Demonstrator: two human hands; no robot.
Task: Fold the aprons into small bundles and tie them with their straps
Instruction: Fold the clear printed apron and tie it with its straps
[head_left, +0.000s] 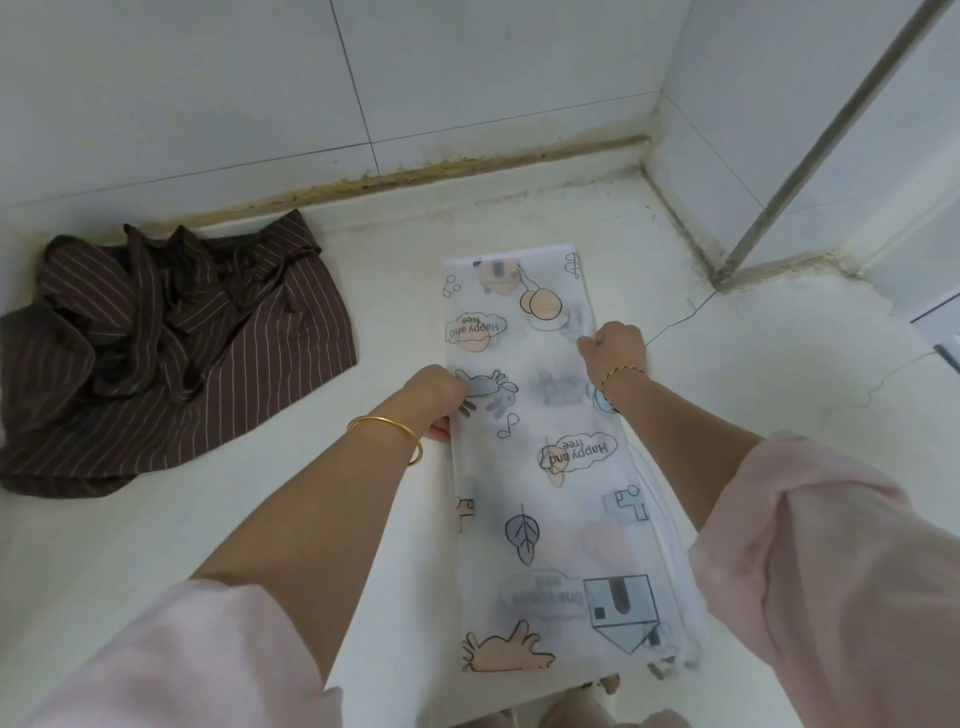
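A translucent white apron (550, 467) printed with cartoon figures lies folded into a long narrow strip on the white counter (363, 519), running away from me. My left hand (439, 397) pinches its left edge about halfway along. My right hand (615, 345) grips its right edge a little farther out, fingers curled. White straps (660, 514) trail along the strip's right side near me. A brown pinstriped apron (156, 358) lies crumpled at the left of the counter.
A tiled wall (260, 104) rises behind the counter, with stained sealant along the joint. A second tiled wall and a metal rail (810, 156) close the right corner. Cracks run through the counter at right.
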